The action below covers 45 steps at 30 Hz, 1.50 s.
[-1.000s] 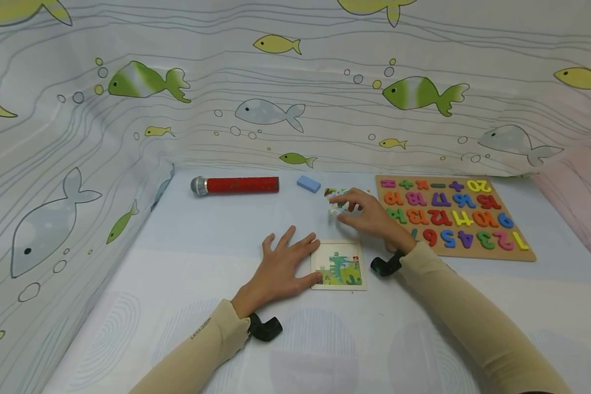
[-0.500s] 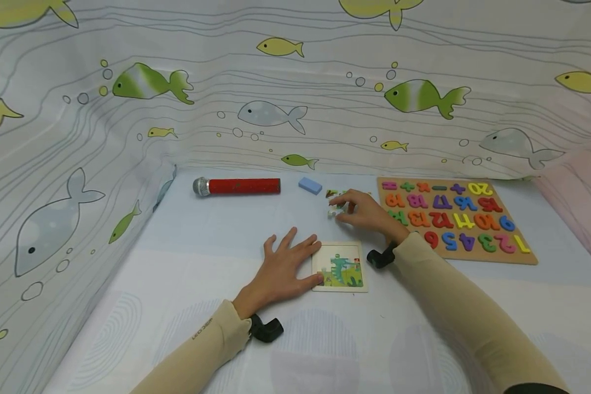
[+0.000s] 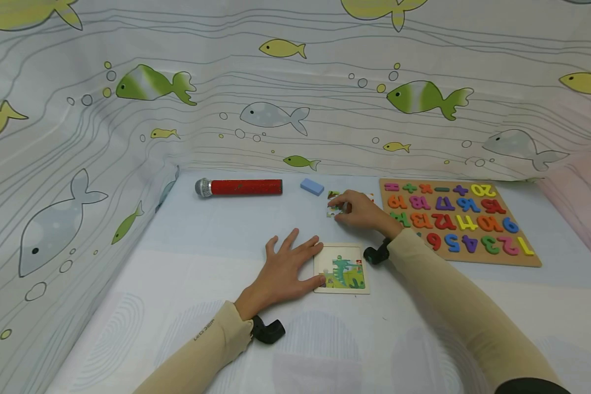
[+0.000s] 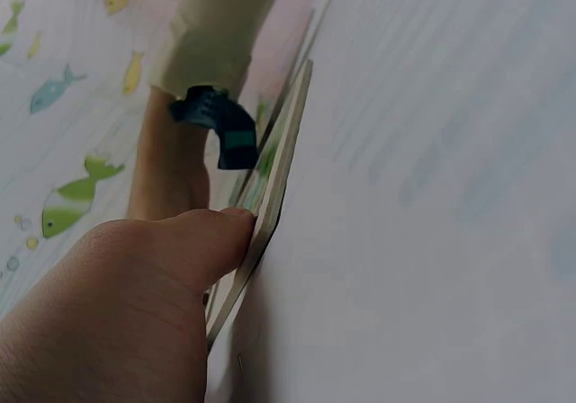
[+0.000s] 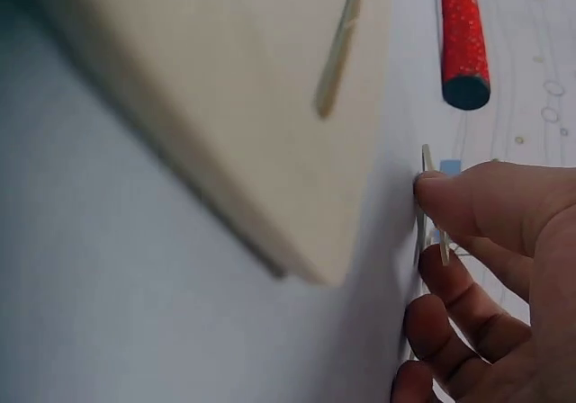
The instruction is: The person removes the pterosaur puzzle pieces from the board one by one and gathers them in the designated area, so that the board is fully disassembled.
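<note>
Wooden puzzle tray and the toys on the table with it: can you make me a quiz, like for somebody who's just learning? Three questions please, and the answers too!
1. Pick one. Who is touching the wooden puzzle tray?
A) neither hand
B) only the left hand
C) both hands

2. True or false? In the head view, the blue block lies between the red microphone and the number board.

3. Count! How many rows of numbers and signs are on the number board?

Key: 1: B, its thumb is on the tray's edge. 2: true. 3: four.
</note>
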Available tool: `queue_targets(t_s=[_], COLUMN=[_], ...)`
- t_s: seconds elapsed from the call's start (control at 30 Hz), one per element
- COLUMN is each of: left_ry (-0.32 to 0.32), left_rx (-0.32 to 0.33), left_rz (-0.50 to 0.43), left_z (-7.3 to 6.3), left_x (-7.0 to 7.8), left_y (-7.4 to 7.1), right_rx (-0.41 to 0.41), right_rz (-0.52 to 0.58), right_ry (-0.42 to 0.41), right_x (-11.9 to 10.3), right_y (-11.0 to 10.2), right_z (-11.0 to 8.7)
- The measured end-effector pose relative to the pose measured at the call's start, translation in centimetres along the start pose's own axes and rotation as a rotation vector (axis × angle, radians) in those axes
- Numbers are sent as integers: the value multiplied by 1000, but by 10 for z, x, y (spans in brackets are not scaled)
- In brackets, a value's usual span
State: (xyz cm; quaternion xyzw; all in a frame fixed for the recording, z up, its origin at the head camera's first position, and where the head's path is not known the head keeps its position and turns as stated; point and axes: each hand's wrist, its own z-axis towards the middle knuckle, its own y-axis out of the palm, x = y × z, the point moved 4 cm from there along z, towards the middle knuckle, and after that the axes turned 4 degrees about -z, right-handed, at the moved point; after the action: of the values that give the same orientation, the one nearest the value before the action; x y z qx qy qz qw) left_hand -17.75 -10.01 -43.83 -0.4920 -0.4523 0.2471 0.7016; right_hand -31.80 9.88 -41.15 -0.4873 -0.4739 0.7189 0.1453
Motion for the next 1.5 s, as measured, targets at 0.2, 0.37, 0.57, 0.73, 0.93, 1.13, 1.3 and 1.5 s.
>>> queue_targets(t_s=[0.2,0.37,0.57,0.73,0.93,1.13,1.3,1.5], left_ry=[0,2,-1,3,0,-6,-8,-7], left_rx=[-2,-1,-4,-1,-7,-12,-20,-21], left_rz=[7,-3,-5,-9,-4,-4,-2,1], left_z=[0,0,0,0,-1,0,0,0], left_x=[0,1,1,1,1,1,1,1], left_y=[0,-1,-1,-1,-1,-1,-1,-1], right_rx=[-9,-26,-40,-24,-3,12,19,15], right_rz=[-8,-8,-6,0,6,-8,-18,-10], right_ry=[13,-10,-2,-18,-24,-15,-11,-5], right_x=[4,5,6,8,8,6,6,6], right_y=[1,1,1,2,2,2,2,1], right_z=[4,5,6,6,6,6,6,6])
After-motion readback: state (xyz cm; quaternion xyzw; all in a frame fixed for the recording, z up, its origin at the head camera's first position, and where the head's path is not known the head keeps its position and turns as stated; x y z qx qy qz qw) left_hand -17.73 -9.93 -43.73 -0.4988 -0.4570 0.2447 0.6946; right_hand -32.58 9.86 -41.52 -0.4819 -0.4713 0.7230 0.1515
